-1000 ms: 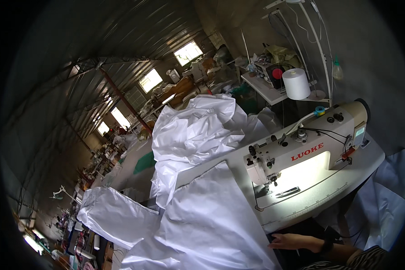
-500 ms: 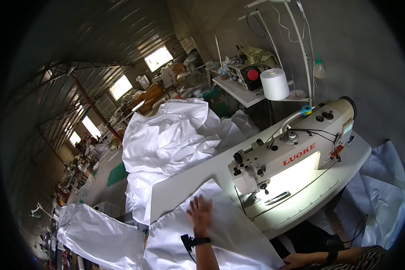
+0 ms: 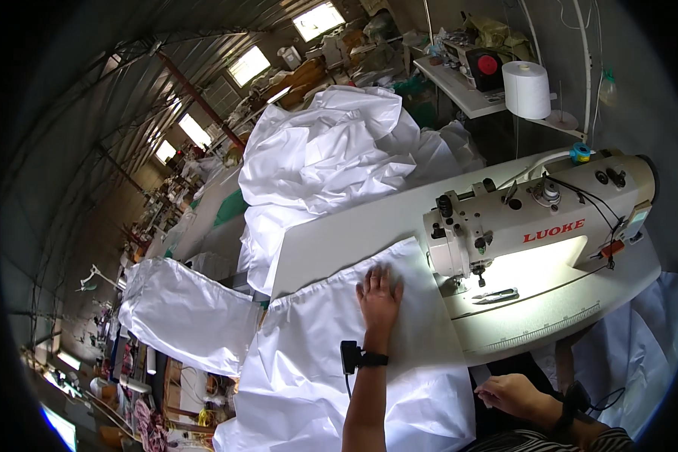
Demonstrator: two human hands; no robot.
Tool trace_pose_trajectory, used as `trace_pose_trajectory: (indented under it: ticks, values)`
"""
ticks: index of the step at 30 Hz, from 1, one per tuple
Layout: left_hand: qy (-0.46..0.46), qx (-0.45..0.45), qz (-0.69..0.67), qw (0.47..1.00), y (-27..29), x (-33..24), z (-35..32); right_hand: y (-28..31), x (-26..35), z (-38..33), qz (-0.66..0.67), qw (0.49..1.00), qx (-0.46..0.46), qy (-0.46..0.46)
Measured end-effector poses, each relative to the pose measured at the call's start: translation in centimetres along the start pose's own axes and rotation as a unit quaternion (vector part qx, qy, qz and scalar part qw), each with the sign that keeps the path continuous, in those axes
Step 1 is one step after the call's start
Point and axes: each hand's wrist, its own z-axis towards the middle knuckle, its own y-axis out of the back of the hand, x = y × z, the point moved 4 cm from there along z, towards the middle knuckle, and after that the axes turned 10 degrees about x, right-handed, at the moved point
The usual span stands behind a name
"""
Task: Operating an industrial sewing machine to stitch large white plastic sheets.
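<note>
A white cloth panel (image 3: 309,377) with a gathered far edge lies over the front of the sewing table (image 3: 354,230). My left hand (image 3: 380,297) rests flat on it near that edge, fingers stretched and a little spread. My right hand (image 3: 508,395) is over my lap, just beside the panel's right edge, its fingers curled in with nothing visible in them. To the right of the panel stands a sewing machine (image 3: 554,215) with its lamp lit. Thread snips (image 3: 496,296) lie on the bed beside the needle area.
A large heap of white cloth (image 3: 324,151) rises behind the table. More white cloth (image 3: 188,316) hangs over a support at left, and some (image 3: 640,339) lies at the right. A thread cone (image 3: 526,90) stands behind the machine. Another worktable (image 3: 459,87) is farther back.
The view has shifted, so the scene sits lower left to right differently. My right hand has come away from the panel's near corner and curled. My left hand still lies flat on the cloth.
</note>
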Motion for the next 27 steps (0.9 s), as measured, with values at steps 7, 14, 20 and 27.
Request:
trace_pose_trajectory:
  ticks: [7,14,20,27]
  values:
    - [0.048,0.016,0.043,0.998,-0.7,-1.2,-1.7,1.6,-0.2,-2.2,0.055,0.991,-0.015,0.122]
    - [0.048,-0.011,0.025,0.998,-0.2,-2.7,-2.3,7.1,-2.8,-3.4,-0.023,0.985,-0.136,0.106]
    - [0.096,0.036,0.017,0.995,0.4,-2.7,-2.1,11.0,-9.2,-3.4,-0.179,0.955,-0.237,0.021]
    - [0.110,0.114,0.080,0.984,-2.2,-0.6,-1.9,9.5,-11.6,-4.3,-0.206,0.945,-0.249,0.044]
